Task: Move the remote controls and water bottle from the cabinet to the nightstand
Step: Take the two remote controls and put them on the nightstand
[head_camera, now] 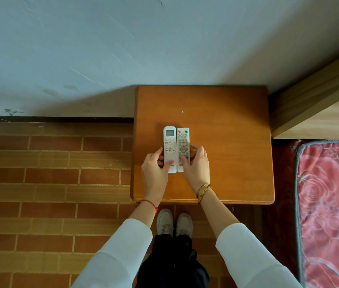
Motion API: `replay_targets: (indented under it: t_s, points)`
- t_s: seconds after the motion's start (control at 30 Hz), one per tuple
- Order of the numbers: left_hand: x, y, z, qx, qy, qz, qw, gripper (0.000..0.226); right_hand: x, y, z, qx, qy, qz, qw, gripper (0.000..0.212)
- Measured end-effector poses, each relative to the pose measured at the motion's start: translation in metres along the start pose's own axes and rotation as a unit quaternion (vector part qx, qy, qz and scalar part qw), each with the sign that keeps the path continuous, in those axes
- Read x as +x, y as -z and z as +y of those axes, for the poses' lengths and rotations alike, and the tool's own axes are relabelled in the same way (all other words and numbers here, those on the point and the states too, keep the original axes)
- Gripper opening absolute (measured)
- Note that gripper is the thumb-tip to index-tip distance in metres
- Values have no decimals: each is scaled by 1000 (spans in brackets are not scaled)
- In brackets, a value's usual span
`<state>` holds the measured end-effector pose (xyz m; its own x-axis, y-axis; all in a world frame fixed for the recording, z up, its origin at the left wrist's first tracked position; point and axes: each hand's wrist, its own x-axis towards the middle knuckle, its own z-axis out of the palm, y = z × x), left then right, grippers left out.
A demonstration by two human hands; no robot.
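Two white remote controls lie side by side, touching, on the brown wooden nightstand. The left remote has a small screen at its far end. The right remote has a red and a green button at its far end. My left hand grips the near end of the left remote, thumb on top. My right hand grips the near end of the right remote, fingers along its right side. No water bottle is in view.
The nightstand stands against a pale wall. A wooden bed frame and a red patterned mattress are on the right. Brick-patterned floor spreads to the left. My feet stand at the nightstand's front edge.
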<state>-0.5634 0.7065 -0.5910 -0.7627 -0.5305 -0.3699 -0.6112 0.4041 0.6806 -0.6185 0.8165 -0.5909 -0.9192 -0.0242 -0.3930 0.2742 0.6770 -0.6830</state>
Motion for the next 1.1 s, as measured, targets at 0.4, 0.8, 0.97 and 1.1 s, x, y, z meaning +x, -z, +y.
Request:
replay_targets:
  t_s: [0.4,0.8,0.97,1.1]
  points:
    - [-36,58,39,147,-111,-7,983,45,-29,75,-27,-198,21,-55,978,46]
    - [-117,186,128,224,-220,28,949,38,-121,199,-131,-202,137,-22,970,47]
    - [-159,242,164,236,-270,64,931,35,-173,238,-171,-194,184,5,964,47]
    - [-190,282,182,225,-290,80,927,38,-213,261,-195,-189,215,21,958,48]
